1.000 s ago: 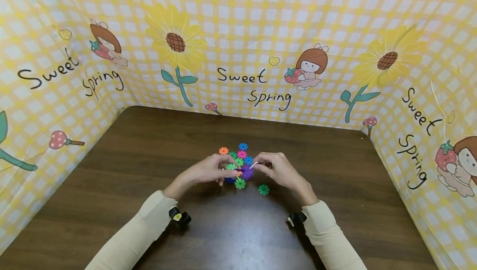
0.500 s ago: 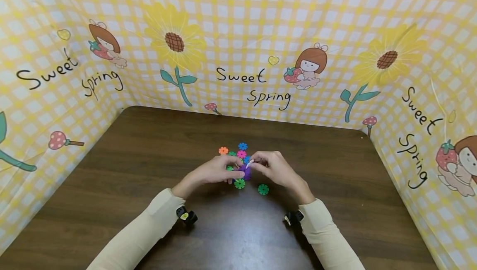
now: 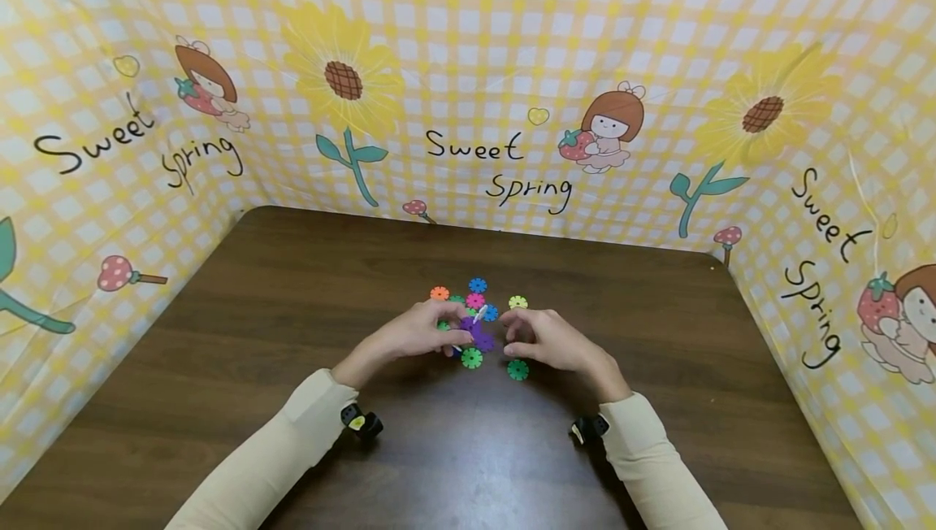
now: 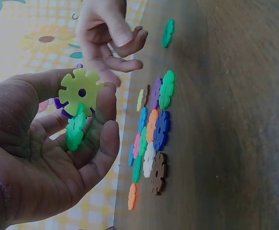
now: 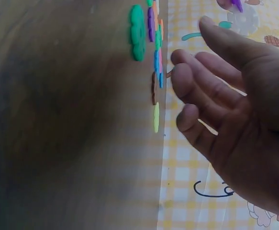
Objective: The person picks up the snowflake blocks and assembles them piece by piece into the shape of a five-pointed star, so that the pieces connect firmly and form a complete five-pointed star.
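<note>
Between thumb and fingers my left hand [image 3: 420, 331] pinches a small cluster of notched plastic discs, raised above the table. In the left wrist view the cluster shows a yellow-green disc [image 4: 72, 91], a green disc [image 4: 75, 132] and a bit of purple disc [image 4: 62, 108] behind. A pale disc [image 3: 480, 313] stands out from its top in the head view. My right hand [image 3: 552, 339] hovers a short way to the right, fingers loosely bent and apart, nothing between them. Close below it lies a green disc [image 3: 517, 370].
Several loose discs lie flat on the brown table [image 3: 329, 254], including an orange disc [image 3: 439, 293], a blue disc [image 3: 478, 284], a dark blue disc [image 4: 161, 129] and a brown disc [image 4: 158, 175]. A yellow disc [image 3: 517, 302] lies beyond my right hand. Checked cloth [image 3: 292, 164] walls surround the table.
My right hand brought a pale disc to the left hand's cluster, then let go and drew back to the right. The pale disc now stays with the cluster in my left hand.
</note>
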A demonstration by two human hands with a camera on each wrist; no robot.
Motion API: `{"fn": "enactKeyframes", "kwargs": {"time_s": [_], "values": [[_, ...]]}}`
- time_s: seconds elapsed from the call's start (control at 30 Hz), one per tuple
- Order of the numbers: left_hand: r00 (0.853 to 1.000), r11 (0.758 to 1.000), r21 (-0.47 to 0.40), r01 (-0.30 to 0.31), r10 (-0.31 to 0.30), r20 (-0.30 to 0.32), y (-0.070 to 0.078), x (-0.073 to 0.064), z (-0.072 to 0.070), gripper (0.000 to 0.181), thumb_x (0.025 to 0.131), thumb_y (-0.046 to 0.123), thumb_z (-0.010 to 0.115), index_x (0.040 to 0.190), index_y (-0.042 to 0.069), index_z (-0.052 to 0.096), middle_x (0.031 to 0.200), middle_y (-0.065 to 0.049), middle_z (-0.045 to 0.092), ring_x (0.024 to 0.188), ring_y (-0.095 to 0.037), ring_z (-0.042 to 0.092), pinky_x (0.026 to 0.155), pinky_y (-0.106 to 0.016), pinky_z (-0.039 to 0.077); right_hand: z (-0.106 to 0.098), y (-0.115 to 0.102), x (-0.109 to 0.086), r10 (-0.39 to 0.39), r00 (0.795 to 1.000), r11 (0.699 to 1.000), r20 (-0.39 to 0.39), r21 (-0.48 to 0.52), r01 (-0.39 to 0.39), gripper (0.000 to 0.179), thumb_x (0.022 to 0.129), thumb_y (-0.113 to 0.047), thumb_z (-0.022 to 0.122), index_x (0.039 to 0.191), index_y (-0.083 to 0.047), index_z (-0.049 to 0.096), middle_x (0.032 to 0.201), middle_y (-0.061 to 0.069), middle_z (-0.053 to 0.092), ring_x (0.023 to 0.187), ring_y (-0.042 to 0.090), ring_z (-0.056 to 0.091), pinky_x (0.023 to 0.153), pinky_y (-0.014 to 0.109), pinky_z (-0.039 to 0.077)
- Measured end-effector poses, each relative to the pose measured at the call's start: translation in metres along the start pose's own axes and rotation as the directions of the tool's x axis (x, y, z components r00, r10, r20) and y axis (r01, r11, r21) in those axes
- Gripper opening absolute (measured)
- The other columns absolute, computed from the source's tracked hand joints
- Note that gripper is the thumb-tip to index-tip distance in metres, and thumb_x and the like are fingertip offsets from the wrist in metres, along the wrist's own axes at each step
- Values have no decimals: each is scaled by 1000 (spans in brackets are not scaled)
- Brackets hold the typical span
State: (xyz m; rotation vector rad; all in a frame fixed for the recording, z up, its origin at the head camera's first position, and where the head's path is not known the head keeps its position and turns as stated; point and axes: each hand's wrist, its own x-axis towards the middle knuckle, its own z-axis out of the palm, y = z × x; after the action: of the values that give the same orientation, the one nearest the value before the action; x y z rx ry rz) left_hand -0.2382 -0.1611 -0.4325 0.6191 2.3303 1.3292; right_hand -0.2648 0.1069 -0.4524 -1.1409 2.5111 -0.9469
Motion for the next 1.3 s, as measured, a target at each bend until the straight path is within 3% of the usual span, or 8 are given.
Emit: {"fn": "enactKeyframes", "kwargs": {"time_s": [0.13,0.33,0.57,0.9,1.0,1.13,1.3], "values": [[1000,1000,13,16,-16,-12,1,-1,-1,17,98,16,66,108,4,62,93,-12,69,78,-36,69,75,-52,57,-1,2,-4,28,997,999,71,-17,-27,36,93,-20,73,123,-3,63,103,4,68,82,11,61,74,28,51],[998,998,19,53,-52,-28,3,-1,-3,14,97,13,67,103,5,57,89,-10,65,70,-24,68,71,-49,57,0,3,-7,63,988,997,142,-51,-56,33,89,-24,79,114,-7,67,101,3,62,88,18,58,77,30,49],[998,998,6,55,-55,-35,4,-1,-4,16,96,16,70,100,7,56,84,-7,65,69,-26,66,70,-49,56,1,0,-8,69,986,995,152,-77,-58,33,87,-23,80,109,-7,64,98,3,60,91,19,56,81,34,49],[999,999,22,41,-41,-31,4,-4,-4,20,96,21,71,101,7,58,86,-8,62,63,-19,59,67,-52,55,4,-2,-9,99,981,992,164,-90,-85,20,88,-22,79,97,-12,64,96,2,56,88,18,53,78,31,47],[999,998,35,42,-41,-28,2,-5,-5,20,98,26,67,101,8,58,81,-9,59,60,-17,55,61,-43,53,5,-1,-10,100,982,992,161,-97,-86,18,88,-21,79,94,-13,64,94,1,56,86,18,52,76,30,46],[999,999,-1,44,-44,-16,0,-5,-5,27,103,32,59,103,5,59,66,-3,47,53,-14,42,52,-29,39,6,-1,-11,103,984,991,148,-100,-88,19,88,-20,80,94,-12,63,92,0,57,85,17,53,75,30,47],[999,997,-66,47,-47,-10,-3,-5,-5,39,107,37,48,102,-1,57,64,0,41,50,-14,36,51,-27,34,8,0,-11,122,982,991,144,-71,-112,24,88,-20,79,103,-10,64,94,-1,61,88,16,56,78,31,49]]}}
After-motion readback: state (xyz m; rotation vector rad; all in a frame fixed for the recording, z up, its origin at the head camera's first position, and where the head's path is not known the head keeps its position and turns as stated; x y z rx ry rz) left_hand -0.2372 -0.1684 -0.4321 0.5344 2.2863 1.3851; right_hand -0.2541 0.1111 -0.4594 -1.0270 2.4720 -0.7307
